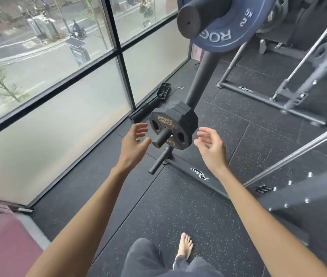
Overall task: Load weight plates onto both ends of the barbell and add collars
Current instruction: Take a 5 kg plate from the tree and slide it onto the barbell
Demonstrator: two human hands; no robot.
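A small stack of black Hammer Strength weight plates [175,120] hangs on a short peg [161,138] of a black storage tree post [202,76]. My left hand [134,140] is just left of the plates, fingers spread, holding nothing. My right hand [210,145] is just right of them, also spread and empty. Neither hand touches the plates. Higher up, a large blue plate [236,23] sits on a thick black peg [194,15] of the same post. No barbell or collar shows clearly.
A glass window wall [58,96] closes the left side. A lower bare peg [159,160] juts from the tree base. Rack frames [290,92] and a slanted bar [298,152] stand at right. A maroon pad [0,236] is at bottom left. My bare foot [185,246] is on the rubber floor.
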